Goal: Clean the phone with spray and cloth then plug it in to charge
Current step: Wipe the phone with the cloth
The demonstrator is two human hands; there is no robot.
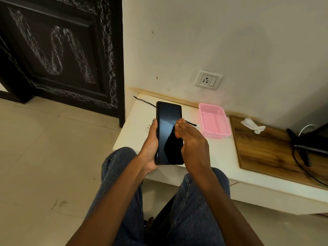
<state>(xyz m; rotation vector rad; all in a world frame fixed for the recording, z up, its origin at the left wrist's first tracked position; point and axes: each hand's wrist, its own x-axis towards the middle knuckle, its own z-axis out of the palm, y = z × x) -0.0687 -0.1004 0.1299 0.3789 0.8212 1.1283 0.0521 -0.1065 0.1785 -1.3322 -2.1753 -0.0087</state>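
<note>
A black phone (168,121) with a dark screen is held upright over the white table's (134,125) front edge. My left hand (150,150) grips its lower left side, thumb along the edge. My right hand (193,144) lies with straight fingers against the phone's right side and screen. A thin orange fringe shows under those fingers; I cannot tell what it is. A black charging cable (143,101) runs across the table behind the phone. A white wall socket (208,80) sits above the table. No spray bottle is in view.
A pink plastic basket (215,134) stands right of the phone. A crumpled white tissue (253,125) lies on a wooden board (266,150). Black cables and a stand (301,148) sit at the far right. A dark door (62,50) is at the left.
</note>
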